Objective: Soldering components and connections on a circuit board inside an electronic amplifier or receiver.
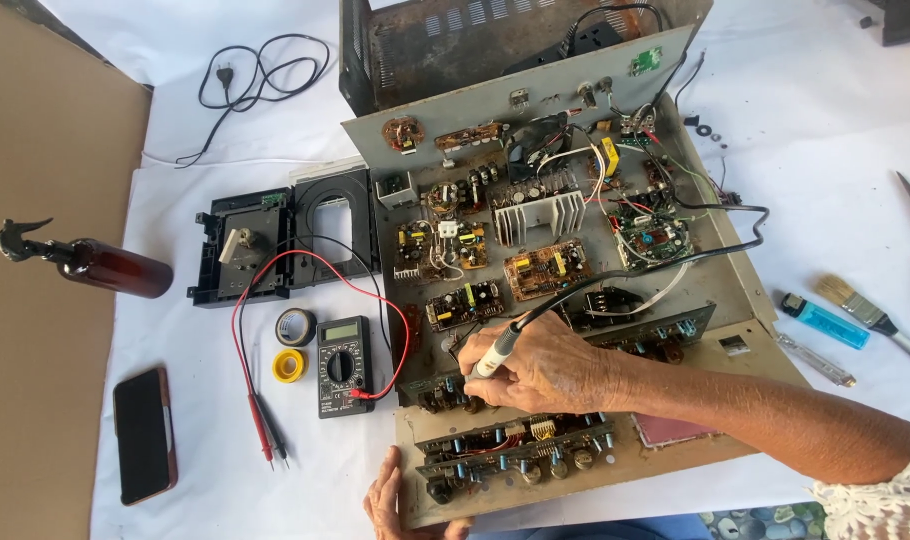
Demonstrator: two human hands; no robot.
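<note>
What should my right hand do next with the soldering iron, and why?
Probably ease the soldering iron tip a touch lower: the right hand holds it just above the front board, while the left hand steadies the chassis edge.

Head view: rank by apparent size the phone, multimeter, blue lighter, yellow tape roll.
1. phone, black, lying flat
2. multimeter, a bit smaller
3. blue lighter
4. yellow tape roll
The last two look close: the lighter is longer, the roll rounder. All lie on the same table, so nearness hardly skews it.
</note>
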